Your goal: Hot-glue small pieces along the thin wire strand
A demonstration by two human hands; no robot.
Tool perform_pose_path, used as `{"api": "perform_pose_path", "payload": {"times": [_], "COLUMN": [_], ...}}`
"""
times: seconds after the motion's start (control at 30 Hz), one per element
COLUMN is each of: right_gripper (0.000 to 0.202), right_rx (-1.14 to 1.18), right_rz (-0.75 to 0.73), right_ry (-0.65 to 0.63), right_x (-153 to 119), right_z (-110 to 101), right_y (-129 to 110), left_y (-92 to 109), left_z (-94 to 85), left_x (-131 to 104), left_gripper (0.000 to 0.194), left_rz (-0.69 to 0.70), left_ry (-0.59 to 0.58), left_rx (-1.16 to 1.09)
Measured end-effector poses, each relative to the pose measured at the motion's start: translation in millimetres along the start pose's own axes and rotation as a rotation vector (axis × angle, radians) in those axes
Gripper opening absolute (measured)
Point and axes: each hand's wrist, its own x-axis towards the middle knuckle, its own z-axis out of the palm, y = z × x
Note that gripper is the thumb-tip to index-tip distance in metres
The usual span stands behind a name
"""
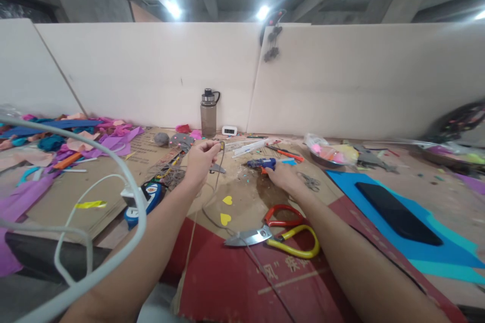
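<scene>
My left hand (203,158) is raised over the middle of the table, thumb and fingers pinched on a thin grey cord (216,181). The cord hangs from the fingertips, then runs down over the cardboard toward me. To the right, my right hand (285,175) is closed around a blue hot glue gun (267,163) with an orange trigger; its nozzle points left. Two yellow paper hearts (226,219) lie below the hands. Nearer to me are large scissors (261,234) with one red and one yellow handle, and the cord passes over their blade.
White glue sticks (252,147) lie behind the glue gun. A water bottle (208,116) and a small white clock (229,130) stand at the back. A tape measure (144,206) is at left, a phone (397,213) on blue sheets at right. A white cable (138,197) loops across the left foreground.
</scene>
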Motion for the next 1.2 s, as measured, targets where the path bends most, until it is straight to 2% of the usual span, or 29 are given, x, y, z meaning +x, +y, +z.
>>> {"api": "perform_pose_path", "payload": {"times": [0.07, 0.13, 0.23, 0.3, 0.43, 0.53, 0.57, 0.63, 0.73, 0.8, 1.0, 1.2], "right_gripper": [0.022, 0.021, 0.019, 0.025, 0.044, 0.046, 0.044, 0.039, 0.024, 0.013, 0.005, 0.014], "right_rx": [-0.067, 0.000, 0.421, 0.696, 1.187, 1.344, 1.339, 1.240, 0.966, 0.808, 0.595, 0.405], "right_rz": [0.058, 0.030, -0.107, -0.123, 0.014, 0.082, 0.083, 0.037, -0.137, -0.229, -0.301, -0.378], "right_ry": [0.154, 0.243, 0.124, 0.021, -0.189, -0.294, -0.286, -0.192, 0.016, 0.106, 0.229, 0.296], "right_x": [-6, -13, -20, -23, -24, -23, -23, -22, -19, -18, -17, -15], "right_z": [-6, -12, -14, -10, 5, 12, 14, 15, 15, 13, 4, 0], "right_y": [-15, -39, -82, -109, -142, -149, -149, -147, -140, -136, -131, -129], "left_y": [0, 1, 4, 6, 8, 7, 7, 6, 5, 5, 3, 0], "left_z": [0.6, 1.6, 3.6, 4.5, 3.5, 1.7, 1.4, 1.6, 3.7, 5.5, 9.4, 10.8], "left_x": [-1, -2, -6, -9, -12, -10, -9, -8, -6, -7, -10, -10], "left_gripper": [0.025, 0.024, 0.020, 0.016, 0.012, 0.011, 0.011, 0.014, 0.018, 0.019, 0.020, 0.022], "left_rz": [0.011, 0.037, 0.170, 0.304, 0.493, 0.492, 0.456, 0.346, 0.179, 0.123, 0.091, 0.078], "left_ry": [-0.001, 0.007, 0.038, 0.059, 0.083, 0.093, 0.092, 0.063, -0.017, -0.053, -0.097, -0.099], "left_rx": [0.010, 0.051, 0.195, 0.314, 0.489, 0.486, 0.447, 0.332, 0.145, 0.071, 0.058, 0.087]}}
